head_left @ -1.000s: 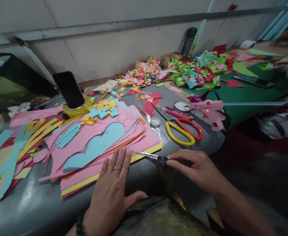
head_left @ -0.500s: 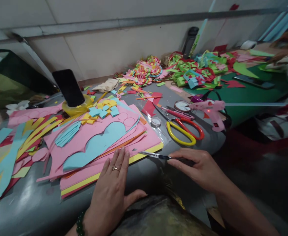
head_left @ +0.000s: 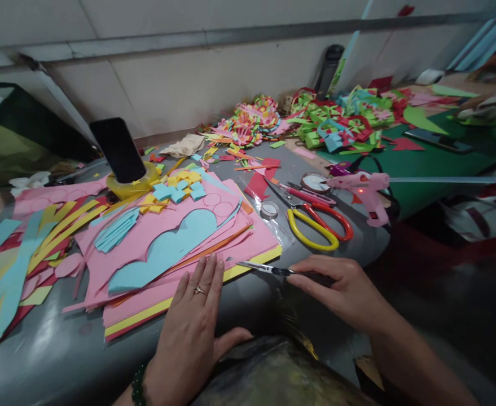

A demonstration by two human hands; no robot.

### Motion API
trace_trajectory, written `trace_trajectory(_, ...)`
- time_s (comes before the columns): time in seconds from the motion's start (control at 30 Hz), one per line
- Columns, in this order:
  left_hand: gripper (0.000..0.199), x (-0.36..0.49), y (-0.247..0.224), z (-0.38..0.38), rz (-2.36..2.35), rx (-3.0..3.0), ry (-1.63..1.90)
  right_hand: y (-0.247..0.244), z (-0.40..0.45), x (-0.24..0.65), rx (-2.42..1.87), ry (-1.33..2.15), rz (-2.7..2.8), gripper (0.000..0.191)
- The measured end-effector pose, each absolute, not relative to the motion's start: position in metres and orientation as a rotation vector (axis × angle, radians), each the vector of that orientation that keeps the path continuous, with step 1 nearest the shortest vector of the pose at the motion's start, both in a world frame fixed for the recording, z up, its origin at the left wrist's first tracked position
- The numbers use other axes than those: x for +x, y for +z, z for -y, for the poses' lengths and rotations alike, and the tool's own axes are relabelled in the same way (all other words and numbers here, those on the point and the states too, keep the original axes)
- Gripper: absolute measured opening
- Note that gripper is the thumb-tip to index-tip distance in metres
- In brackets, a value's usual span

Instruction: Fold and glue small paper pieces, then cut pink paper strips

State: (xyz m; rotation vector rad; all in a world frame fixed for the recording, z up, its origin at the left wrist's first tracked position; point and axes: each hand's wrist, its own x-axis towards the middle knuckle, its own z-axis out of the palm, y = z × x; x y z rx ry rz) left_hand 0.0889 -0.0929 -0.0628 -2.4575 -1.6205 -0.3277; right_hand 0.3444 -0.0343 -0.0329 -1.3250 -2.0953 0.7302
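Note:
My left hand lies open, fingertips on the front edge of a stack of pink paper with yellow and red sheets under it. My right hand is closed on a craft knife, whose blade points left over the stack's front edge. A blue scalloped paper rests on the pink sheets. On top are a fanned bundle of blue strips and small blue and yellow pieces.
Scissors, a tape roll and a pink glue gun lie right of the stack. A phone stands behind it in a yellow holder. Paper strips cover the left; colourful paper pieces are heaped behind.
The craft knife in my right hand has shifted very slightly left. My left hand stays in nearly the same place.

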Motion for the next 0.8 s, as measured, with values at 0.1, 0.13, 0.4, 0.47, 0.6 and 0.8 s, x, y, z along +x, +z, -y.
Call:
trace_trajectory(0.1,0.089,0.089,-0.062,0.093,1.612,-2.461,-0.295,-0.033,0.033,0.341,-1.302,0.758,2.103,0.016)
trace_trajectory(0.13,0.089,0.089,-0.062,0.093,1.606,-2.457,-0.288,-0.033,0.033,0.340,-1.299,0.764,2.105,0.016)
trace_trajectory(0.4,0.089,0.092,-0.059,0.092,1.598,-2.425,-0.238,-0.031,0.036,0.339,-1.302,0.759,2.090,0.015)
trace_trajectory(0.47,0.091,0.094,-0.058,0.092,1.613,-2.420,-0.237,-0.030,0.036,0.336,-1.303,0.756,2.086,0.015)
trace_trajectory(0.6,0.089,0.098,-0.056,0.091,1.668,-2.408,-0.221,-0.031,0.038,0.331,-1.309,0.740,2.091,0.015)
trace_trajectory(0.8,0.086,0.102,-0.056,0.091,1.704,-2.397,-0.166,-0.036,0.040,0.334,-1.302,0.745,2.088,0.016)
